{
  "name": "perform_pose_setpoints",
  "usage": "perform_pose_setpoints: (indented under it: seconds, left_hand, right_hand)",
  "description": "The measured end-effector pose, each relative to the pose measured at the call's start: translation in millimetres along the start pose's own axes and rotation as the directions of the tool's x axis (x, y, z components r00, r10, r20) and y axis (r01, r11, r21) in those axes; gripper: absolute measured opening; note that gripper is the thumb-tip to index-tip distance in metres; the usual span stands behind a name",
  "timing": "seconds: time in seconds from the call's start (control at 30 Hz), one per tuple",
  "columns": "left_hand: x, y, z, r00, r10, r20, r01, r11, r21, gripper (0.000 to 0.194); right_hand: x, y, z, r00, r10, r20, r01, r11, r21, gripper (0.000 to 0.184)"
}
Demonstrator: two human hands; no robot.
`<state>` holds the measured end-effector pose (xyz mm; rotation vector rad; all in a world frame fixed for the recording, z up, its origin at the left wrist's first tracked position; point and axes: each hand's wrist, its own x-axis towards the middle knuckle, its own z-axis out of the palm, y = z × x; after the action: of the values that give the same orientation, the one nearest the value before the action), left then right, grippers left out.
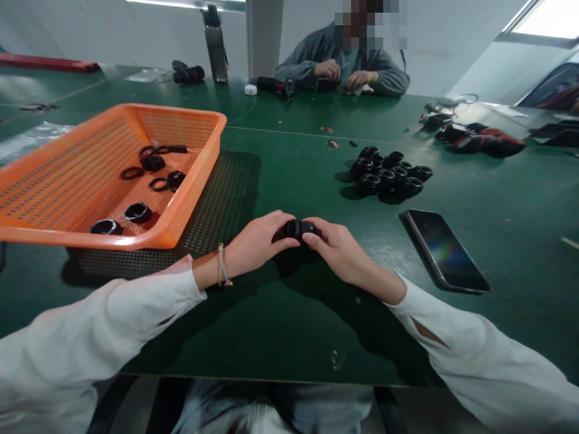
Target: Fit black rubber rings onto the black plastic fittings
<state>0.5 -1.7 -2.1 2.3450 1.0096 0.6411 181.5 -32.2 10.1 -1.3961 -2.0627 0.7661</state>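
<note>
Green table (pixel 280 337) fills most of the view; co-worker (pixel 298 57) in grey sits at the far side, both hands down near small dark items, can't tell exactly what's held. Next, orange basket (pixel 192 187), perforated, on table at left, w/ a few loose blk pcs inside. Upright bottle (pixel 216 51) stands at back, L of co-worker; red/blk tool (pixel 493 141) lies far R, w/ other dark gear just behind it. Front & centre, wearer's L hand (pixel 256 241) is nearly closed, thumb & fingers pinching the L end of a small blk part; R hand (pixel 339 250) is likewise nearly closed, thumb & fingertips on the R end of same. Pile of blk fittings (pixel 387 177), short & tubular, sits beyond R hand, pcs touching one another. Phone (pixel 446 250), dark screen up, lies flat at an angle, R of R hand & apart from it. Bracelet (pixel 221 265) is on L wrist. Small blk part (pixel 294 229) itself is btwn the two hands, low over table, mostly hidden by fingers, so can't tell if it's 1 pc or 2 joined. White cap (pixel 250 90) sits near the back edge, R of bottle
</note>
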Motion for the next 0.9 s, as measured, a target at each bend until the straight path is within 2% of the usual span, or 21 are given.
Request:
perform_pose_setpoints:
  seconds: [0.13, 0.27, 0.37, 0.47, 0.53, 0.63, 0.9]
  left_hand:
    - [-0.6, 1.0, -0.1, 1.0, 0.012, 0.01, -0.012, 1.0, 0.01, 0.025]
    - [0.8, 0.7, -0.3, 0.999, -0.038, -0.013, 0.037, 0.996, -0.083, 0.025]
    - [2.1, 0.5, -0.6, 0.994, -0.107, -0.004, 0.103, 0.967, -0.232, 0.031]
    - [3.4, -0.2, -1.7, 0.989, -0.137, 0.06, 0.149, 0.935, -0.322, 0.033]
    - [4.2, -0.6, -2.6, 0.987, -0.123, 0.105, 0.149, 0.946, -0.289, 0.029]
    - [4.7, -0.6, -3.3, 0.99, -0.093, 0.111, 0.111, 0.978, -0.178, 0.024]
    - [1.7, -0.3, -1.2, 0.996, -0.037, 0.087, 0.033, 0.998, 0.044, 0.024]
  right_hand:
    - [0.1, -1.6, -0.9, 0.996, 0.055, 0.064, -0.06, 0.995, 0.075, 0.018]
    - [2.1, 3.1, 2.2, 0.996, 0.042, 0.075, -0.054, 0.983, 0.173, 0.019]
    - [3.3, 8.6, 2.3, 0.995, -0.089, -0.034, 0.089, 0.996, 0.005, 0.019]
    - [3.1, 13.7, 0.4, 0.952, -0.295, -0.077, 0.275, 0.94, -0.203, 0.022]
    - [2.7, 16.1, -0.5, 0.916, -0.394, -0.071, 0.36, 0.888, -0.285, 0.024]
    - [2.0, 17.5, -0.1, 0.886, -0.459, -0.065, 0.408, 0.838, -0.362, 0.025]
    - [-1.4, 12.8, 1.8, 0.898, -0.439, -0.017, 0.402, 0.837, -0.372, 0.021]
